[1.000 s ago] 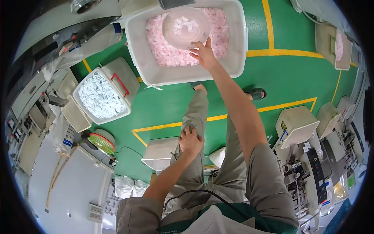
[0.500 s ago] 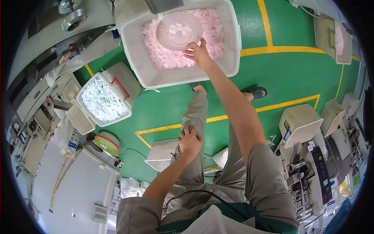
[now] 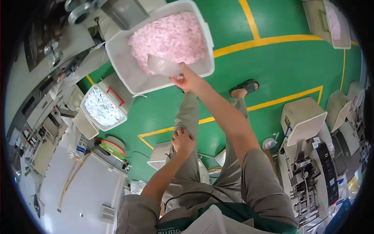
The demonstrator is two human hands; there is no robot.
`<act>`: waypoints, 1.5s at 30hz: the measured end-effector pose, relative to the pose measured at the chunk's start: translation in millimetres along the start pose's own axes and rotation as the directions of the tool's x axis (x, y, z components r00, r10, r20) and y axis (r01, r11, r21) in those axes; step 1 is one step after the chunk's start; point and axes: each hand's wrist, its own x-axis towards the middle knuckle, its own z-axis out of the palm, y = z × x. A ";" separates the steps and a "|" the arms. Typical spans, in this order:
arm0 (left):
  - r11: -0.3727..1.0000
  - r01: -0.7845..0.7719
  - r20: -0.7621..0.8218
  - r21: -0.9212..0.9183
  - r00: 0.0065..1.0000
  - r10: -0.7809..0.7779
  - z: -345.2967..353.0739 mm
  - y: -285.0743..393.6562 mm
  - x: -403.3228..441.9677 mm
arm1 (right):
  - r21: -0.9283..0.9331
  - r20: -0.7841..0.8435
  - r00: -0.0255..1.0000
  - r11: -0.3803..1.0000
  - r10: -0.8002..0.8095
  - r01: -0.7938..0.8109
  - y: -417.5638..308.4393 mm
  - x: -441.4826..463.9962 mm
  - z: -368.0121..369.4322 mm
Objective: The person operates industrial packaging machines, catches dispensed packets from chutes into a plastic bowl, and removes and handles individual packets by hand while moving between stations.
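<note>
My right hand grips the rim of a translucent plastic bowl. The bowl is tilted on its side over the near part of a large white bin. Beneath and beyond it lies a heap of small pink-and-white packets; whether the bowl touches them I cannot tell. What the bowl contains is hidden by its tilt. My left hand lies with fingers stretched on my trouser leg around the knee, holding nothing.
A smaller bin with a red handle, full of pale blue-white packets, stands left. A metal chute reaches over the large bin's left corner. More bins and a machine are at right, above green floor with yellow lines.
The bowl has moved down and left toward the bin's near side and tipped from upright-looking onto its side. The packets seen in it before no longer show. My left hand stays on the leg.
</note>
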 end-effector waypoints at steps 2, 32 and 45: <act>0.999 0.016 0.014 0.028 1.000 -0.016 0.3 19.1 -4.2 | 0.060 -0.043 0.994 0.993 0.102 -0.100 4.3 -27.0 -18.4; 0.041 -0.641 -0.478 -0.767 0.612 0.631 -511.9 852.6 -163.7 | -0.097 -0.158 0.506 0.523 -0.848 0.847 -439.5 -652.2 -422.6; -0.708 -0.277 -0.759 -0.649 0.302 0.577 -766.4 1112.7 -222.7 | -0.191 -0.239 0.484 0.530 -0.842 0.826 -763.2 -761.1 -476.8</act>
